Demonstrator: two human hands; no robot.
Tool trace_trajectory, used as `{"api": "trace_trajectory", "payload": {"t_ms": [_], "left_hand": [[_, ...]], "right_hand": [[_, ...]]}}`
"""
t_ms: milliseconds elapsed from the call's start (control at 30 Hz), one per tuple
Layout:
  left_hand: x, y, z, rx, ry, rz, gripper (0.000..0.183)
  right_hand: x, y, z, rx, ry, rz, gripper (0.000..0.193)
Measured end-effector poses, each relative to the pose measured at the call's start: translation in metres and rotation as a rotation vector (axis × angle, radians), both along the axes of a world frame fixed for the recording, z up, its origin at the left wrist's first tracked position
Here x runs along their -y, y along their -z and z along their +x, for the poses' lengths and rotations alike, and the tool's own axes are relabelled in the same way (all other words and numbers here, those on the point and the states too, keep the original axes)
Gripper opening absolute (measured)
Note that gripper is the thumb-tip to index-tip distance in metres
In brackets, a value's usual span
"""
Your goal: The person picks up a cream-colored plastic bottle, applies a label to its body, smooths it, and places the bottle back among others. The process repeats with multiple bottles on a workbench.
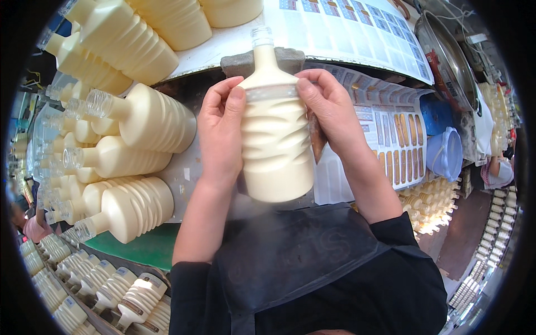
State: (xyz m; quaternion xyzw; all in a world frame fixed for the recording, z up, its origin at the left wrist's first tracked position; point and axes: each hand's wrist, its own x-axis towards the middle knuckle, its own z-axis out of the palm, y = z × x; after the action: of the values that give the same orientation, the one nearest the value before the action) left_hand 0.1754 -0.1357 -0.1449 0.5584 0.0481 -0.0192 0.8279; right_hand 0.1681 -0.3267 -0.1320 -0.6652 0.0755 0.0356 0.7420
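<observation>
A cream-coloured glass bottle (277, 151) with a wavy ribbed body and clear threaded neck lies in front of me, its neck pointing away. Across its shoulder runs a translucent decal strip (272, 92). My left hand (223, 120) is closed at the strip's left end, thumb in front and fingers curled. At the other end, my right hand (329, 109) pinches with its thumb against the bottle's shoulder. Under the neck sits a grey cloth pad (290, 57). A brown pointed piece (317, 137) shows beside my right palm; whether I hold it cannot be told.
Several similar bottles (151, 120) lie stacked at the left, with more (139, 42) at the far left. Decal sheets (357, 33) cover the white board ahead, and others (391, 134) lie at right near a blue bucket (446, 156). Banded bottles (139, 298) stand lower left.
</observation>
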Motion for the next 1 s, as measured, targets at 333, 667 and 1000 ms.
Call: {"api": "trace_trajectory", "payload": {"t_ms": [333,667,1000], "left_hand": [[0.003,-0.001,-0.002,0.01,0.001,-0.022,0.031],[-0.002,-0.006,-0.004,-0.032,0.043,-0.05,0.034],[0.0,0.001,-0.002,-0.034,0.076,-0.064,0.038]], "right_hand": [[-0.003,0.001,0.003,-0.033,-0.011,-0.036,0.032],[-0.002,-0.004,0.006,0.105,0.007,-0.208,0.032],[-0.01,-0.01,0.006,0.098,0.047,-0.43,0.038]]}}
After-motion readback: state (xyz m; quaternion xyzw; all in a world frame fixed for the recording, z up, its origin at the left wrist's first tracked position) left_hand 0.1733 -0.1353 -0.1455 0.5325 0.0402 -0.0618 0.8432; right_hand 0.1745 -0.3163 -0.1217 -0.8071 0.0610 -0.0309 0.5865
